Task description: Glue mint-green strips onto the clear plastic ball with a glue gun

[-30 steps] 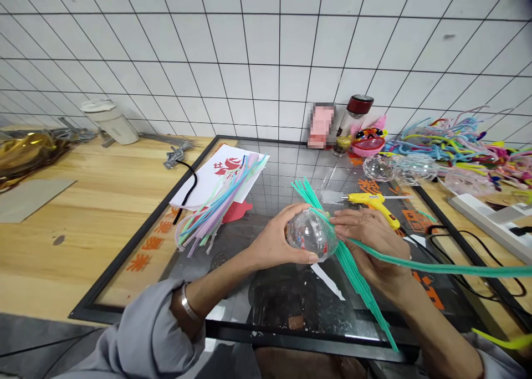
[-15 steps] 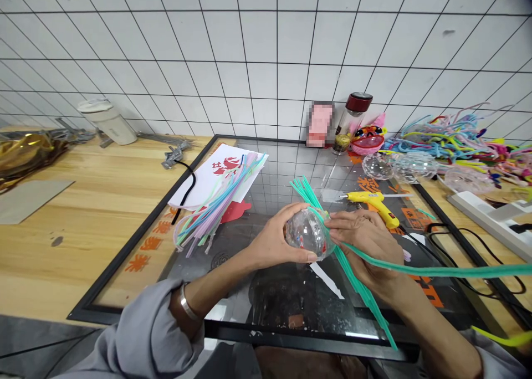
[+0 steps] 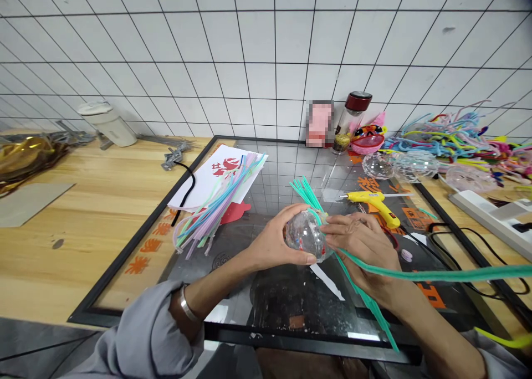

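Observation:
A clear plastic ball (image 3: 306,236) is in my left hand (image 3: 272,240), its thumb below and fingers curled over the top. My right hand (image 3: 359,245) presses a green pipe cleaner (image 3: 419,273) against the ball's right side with its fingers together. That pipe cleaner's long free end runs off to the right edge of the view. Beneath the hands, a bundle of green pipe cleaners (image 3: 369,307) lies slantwise on the glass; its middle is hidden by the ball and hand.
Right of my hands lies a yellow hot glue gun (image 3: 376,203). Pastel pipe cleaners (image 3: 222,201) rest on white paper (image 3: 195,182) at the left. A glass bottle (image 3: 351,124), more clear balls (image 3: 411,167) and coloured pipe cleaners (image 3: 449,135) stand toward the wall. A white power strip (image 3: 494,218) sits far right.
My right hand has shifted slightly left, its fingertips further over the ball's side. The left hand and ball have hardly moved. A small pinkish disc now shows fully beside my right wrist.

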A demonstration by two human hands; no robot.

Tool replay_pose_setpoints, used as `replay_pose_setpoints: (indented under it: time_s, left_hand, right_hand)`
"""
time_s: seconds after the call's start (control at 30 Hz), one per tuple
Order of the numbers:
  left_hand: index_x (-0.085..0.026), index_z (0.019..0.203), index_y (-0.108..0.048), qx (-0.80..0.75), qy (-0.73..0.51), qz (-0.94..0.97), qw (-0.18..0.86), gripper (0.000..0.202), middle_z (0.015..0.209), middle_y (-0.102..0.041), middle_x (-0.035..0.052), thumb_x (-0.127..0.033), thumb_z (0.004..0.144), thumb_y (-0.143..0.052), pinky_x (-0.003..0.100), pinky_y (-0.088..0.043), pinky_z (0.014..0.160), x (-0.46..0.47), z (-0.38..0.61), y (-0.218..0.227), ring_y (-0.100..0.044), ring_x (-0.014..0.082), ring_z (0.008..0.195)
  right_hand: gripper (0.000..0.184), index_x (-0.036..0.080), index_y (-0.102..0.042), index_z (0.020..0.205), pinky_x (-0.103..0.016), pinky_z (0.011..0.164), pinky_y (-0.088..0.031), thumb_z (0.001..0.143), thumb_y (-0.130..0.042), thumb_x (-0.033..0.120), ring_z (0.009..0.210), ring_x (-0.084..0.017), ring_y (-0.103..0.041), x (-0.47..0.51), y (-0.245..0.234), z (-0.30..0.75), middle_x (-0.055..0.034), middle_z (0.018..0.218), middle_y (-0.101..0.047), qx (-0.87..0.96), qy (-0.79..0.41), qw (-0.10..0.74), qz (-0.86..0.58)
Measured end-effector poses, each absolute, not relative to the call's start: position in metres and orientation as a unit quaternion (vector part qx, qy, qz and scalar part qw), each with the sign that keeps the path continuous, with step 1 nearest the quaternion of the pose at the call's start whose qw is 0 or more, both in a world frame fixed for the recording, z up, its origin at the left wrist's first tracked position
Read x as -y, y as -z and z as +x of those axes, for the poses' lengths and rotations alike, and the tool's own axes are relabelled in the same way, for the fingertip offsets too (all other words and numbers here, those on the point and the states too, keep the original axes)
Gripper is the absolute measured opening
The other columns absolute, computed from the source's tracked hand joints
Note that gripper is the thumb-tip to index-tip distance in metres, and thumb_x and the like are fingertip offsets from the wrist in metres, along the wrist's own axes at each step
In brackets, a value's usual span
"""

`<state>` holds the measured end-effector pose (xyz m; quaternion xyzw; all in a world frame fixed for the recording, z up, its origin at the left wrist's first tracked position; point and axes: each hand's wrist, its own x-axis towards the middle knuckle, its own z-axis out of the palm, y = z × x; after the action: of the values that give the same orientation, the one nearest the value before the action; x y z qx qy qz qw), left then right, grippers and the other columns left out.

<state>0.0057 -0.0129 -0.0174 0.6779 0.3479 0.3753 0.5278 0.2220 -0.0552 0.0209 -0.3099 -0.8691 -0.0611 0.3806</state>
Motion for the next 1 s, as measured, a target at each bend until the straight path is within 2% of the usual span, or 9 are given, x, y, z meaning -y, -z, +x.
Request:
replay_pose_setpoints:
  time_s: [0.37, 0.73, 1.0]
  left_hand:
    - [-0.024, 0.139, -0.052, -0.336, -0.374, 0.718, 0.482, 0.094, 0.147, -0.05, 0.0121, -0.035, 0.055, -0.091, 0.054, -0.034, 0.119, 0.0112, 0.004, 0.0175, -0.047, 0.036, 0.137]
    - [-0.019, 0.139, -0.05, -0.337, -0.378, 0.735, 0.45, 0.094, 0.146, -0.049, 0.0151, -0.037, 0.056, -0.09, 0.052, -0.035, 0.119, 0.0114, 0.0038, 0.0198, -0.047, 0.035, 0.137]
    - [-0.019, 0.14, -0.05, -0.356, -0.352, 0.747, 0.436, 0.095, 0.147, -0.05, 0.0148, -0.039, 0.057, -0.091, 0.051, -0.034, 0.12, 0.0103, 0.0023, 0.0149, -0.047, 0.0346, 0.138]
  right_hand:
    - [0.02, 0.019, -0.063, 0.103, -0.039, 0.096, -0.045, 0.091, -0.057, 0.004, 0.113, -0.02, -0.067, 0.0568, -0.0195, 0.2235, -0.0075, 0.106, -0.077, 0.88, 0.054, 0.359, -0.307]
    - [0.015, 0.02, -0.064, 0.099, -0.04, 0.092, -0.046, 0.094, -0.055, 0.009, 0.109, -0.021, -0.068, 0.0558, -0.0226, 0.2226, -0.0062, 0.101, -0.078, 0.881, 0.074, 0.35, -0.308]
    - [0.011, 0.02, -0.062, 0.096, -0.043, 0.094, -0.046, 0.09, -0.06, 0.011, 0.109, -0.023, -0.067, 0.0526, -0.015, 0.2222, -0.0054, 0.101, -0.077, 0.871, 0.052, 0.385, -0.301]
